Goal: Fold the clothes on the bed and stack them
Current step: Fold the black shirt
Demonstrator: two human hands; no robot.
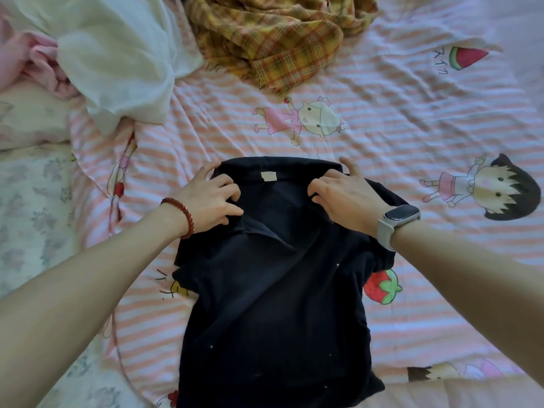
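A dark navy garment point(273, 304) lies lengthwise on the bed in front of me, its collar end with a small white label point(269, 176) at the far side. My left hand point(210, 198), with a red bead bracelet on its wrist, grips the left side of the collar with curled fingers. My right hand point(343, 192), a grey watch on its wrist, grips the right side of the collar, thumb on the far edge. The sides of the garment are folded inward.
A yellow plaid cloth point(273, 39) lies crumpled at the far middle. A white sheer garment point(117, 60) and a pink cloth point(44, 66) lie at the far left. The bed sheet point(412, 128) is pink-striped with cartoon prints. A floral quilt point(32, 201) lies at the left.
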